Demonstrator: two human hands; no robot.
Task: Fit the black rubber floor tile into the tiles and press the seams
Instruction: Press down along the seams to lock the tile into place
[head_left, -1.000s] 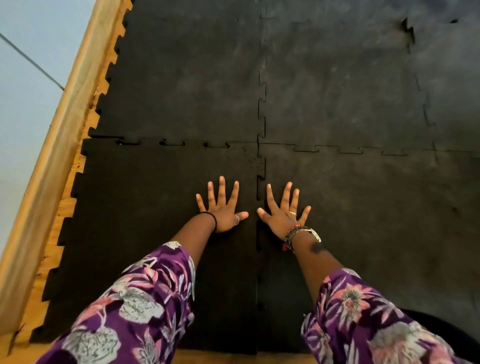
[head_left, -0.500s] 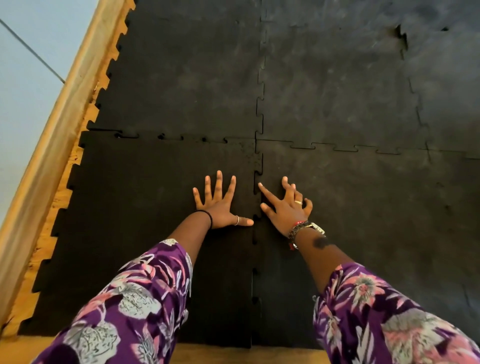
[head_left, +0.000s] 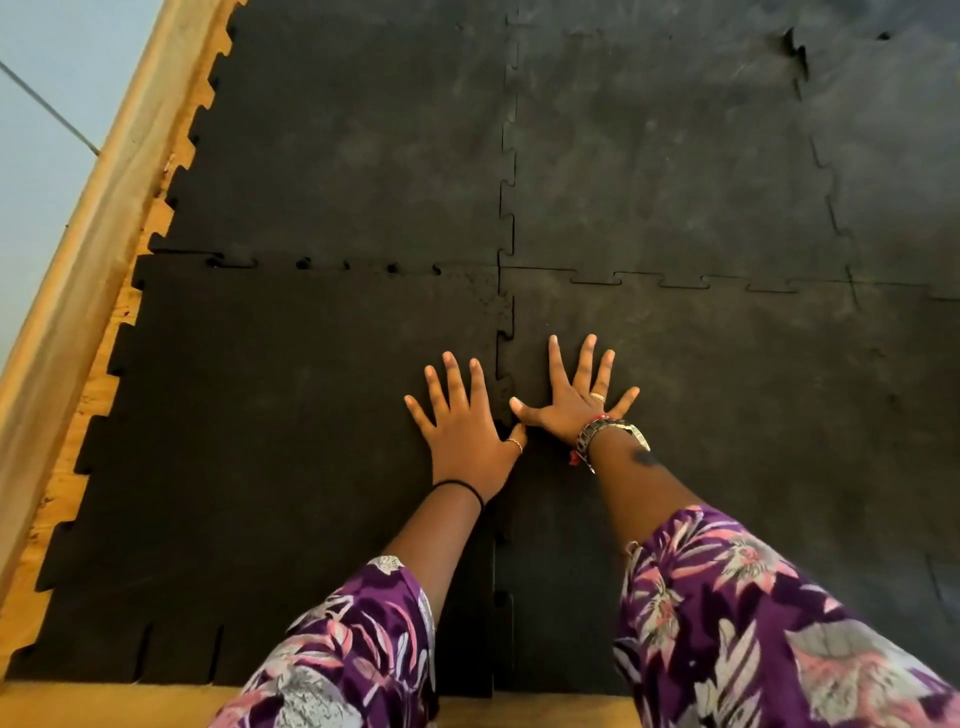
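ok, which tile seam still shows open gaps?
The far seam of the near-left tile, against the tile beyond it: small dark holes show along its interlocking teeth. The seam to its right, between the right-hand tiles, reads as a thin closed line.

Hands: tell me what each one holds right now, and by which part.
Nothing is held. The left hand lies flat, fingers spread, on the darker floor tile; the right hand lies flat on the neighbouring tile, either side of the seam.

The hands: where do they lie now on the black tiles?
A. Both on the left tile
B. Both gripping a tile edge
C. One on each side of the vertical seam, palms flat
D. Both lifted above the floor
C: the left hand and the right hand lie flat with spread fingers on either side of the vertical seam, thumbs meeting at it.
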